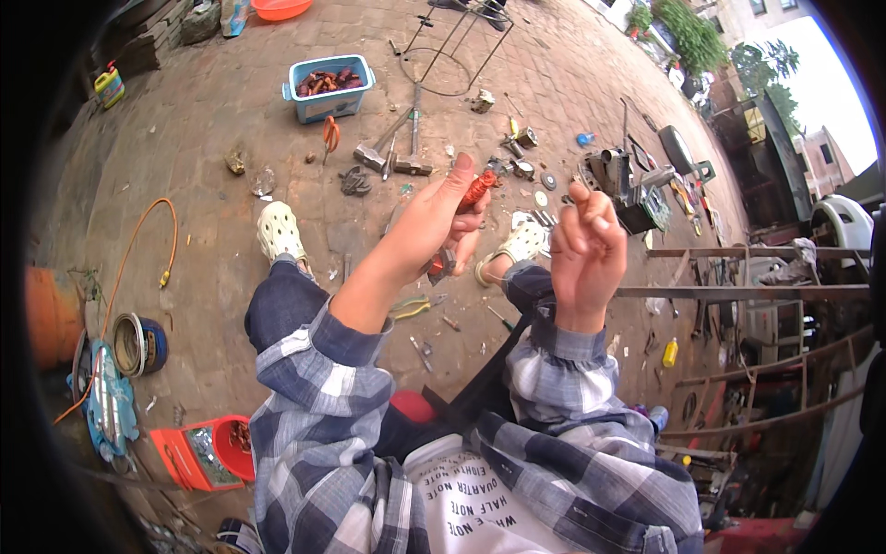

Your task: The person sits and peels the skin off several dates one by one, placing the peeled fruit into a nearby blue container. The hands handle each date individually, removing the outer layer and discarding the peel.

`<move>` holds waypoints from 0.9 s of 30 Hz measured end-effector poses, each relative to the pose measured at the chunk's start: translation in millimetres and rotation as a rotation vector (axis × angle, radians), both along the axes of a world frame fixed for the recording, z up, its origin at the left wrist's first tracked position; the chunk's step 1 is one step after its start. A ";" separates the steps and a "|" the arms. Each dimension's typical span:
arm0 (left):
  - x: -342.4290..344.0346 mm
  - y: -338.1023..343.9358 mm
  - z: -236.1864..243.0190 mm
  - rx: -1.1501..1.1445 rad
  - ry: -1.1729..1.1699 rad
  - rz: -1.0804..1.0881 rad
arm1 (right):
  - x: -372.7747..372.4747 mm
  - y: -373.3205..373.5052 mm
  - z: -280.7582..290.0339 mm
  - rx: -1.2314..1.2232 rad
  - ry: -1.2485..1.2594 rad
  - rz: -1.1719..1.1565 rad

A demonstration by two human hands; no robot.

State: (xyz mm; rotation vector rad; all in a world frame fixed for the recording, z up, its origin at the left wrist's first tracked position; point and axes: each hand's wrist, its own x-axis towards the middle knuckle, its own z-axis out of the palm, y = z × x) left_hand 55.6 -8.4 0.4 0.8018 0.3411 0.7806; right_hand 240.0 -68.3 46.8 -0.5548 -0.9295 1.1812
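My left hand (429, 222) is closed around a motor core wound with red copper wire (476, 191). The winding sticks up past my thumb, and a grey metal end (443, 266) shows below my fingers. To its right, my right hand (588, 245) is raised with the fingers curled in; anything pinched in it is too small to make out. Beyond my left hand lie a hammer (413, 168) and a second hammer (369, 159). Orange-handled scissors (330, 134) are farther left. Yellow-handled pliers (417, 306) rest on the bricks between my feet.
A blue tub (329, 109) of reddish coils stands ahead, near a metal frame stand (438, 83). Dismantled machine parts (637, 189) lie at right, above a rusty metal rack (738, 293). An orange hose (125, 268), an open can (138, 344) and a red tray (175, 459) are at left.
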 end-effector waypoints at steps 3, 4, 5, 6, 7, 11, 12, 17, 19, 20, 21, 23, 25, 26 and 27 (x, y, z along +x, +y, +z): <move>0.5 0.9 0.0 0.022 0.014 -0.020 | 6.7 -3.6 4.8 -0.020 0.179 -0.059; 0.8 0.5 1.1 0.049 0.016 -0.016 | 7.7 -3.7 4.8 -0.053 0.190 -0.111; 0.9 -0.7 2.5 0.076 0.018 -0.012 | 8.5 -3.9 4.3 -0.085 0.201 -0.163; 0.4 -1.4 3.7 0.104 0.020 -0.007 | 7.6 -3.1 0.1 -0.138 0.205 -0.165; -0.3 -1.7 3.6 0.145 0.031 -0.006 | 4.9 -1.2 -4.2 -0.209 0.138 -0.174; 1.4 -2.6 2.1 0.251 0.059 -0.031 | -12.9 1.7 -24.7 -0.402 -0.038 0.011; 1.4 -3.7 2.3 0.260 0.060 -0.039 | -16.4 4.5 -26.1 -0.385 -0.046 0.090; 1.3 -7.9 3.3 0.258 0.135 -0.052 | -29.5 9.5 -17.5 -0.288 -0.096 0.049; 2.4 -8.7 -2.7 0.252 0.153 -0.057 | -33.0 10.0 -16.2 -0.260 -0.201 -0.018; 3.0 -9.7 -1.9 0.240 0.143 -0.048 | -34.3 10.1 -16.0 -0.256 -0.224 -0.050; 4.2 -11.3 -0.2 0.225 0.135 -0.039 | -35.5 10.2 -17.2 -0.255 -0.244 -0.081; 4.6 -11.9 -0.2 0.212 0.130 -0.040 | -36.6 10.2 -20.7 -0.249 -0.307 -0.144; 1.5 -11.1 2.1 0.223 0.135 -0.053 | -39.1 9.7 -20.4 -0.232 -0.391 -0.203; 0.3 -11.6 3.9 0.222 0.134 -0.044 | -39.7 8.6 -19.5 -0.237 -0.422 -0.211; 0.4 -11.7 5.4 0.223 0.132 -0.038 | -39.2 7.3 -18.5 -0.241 -0.453 -0.222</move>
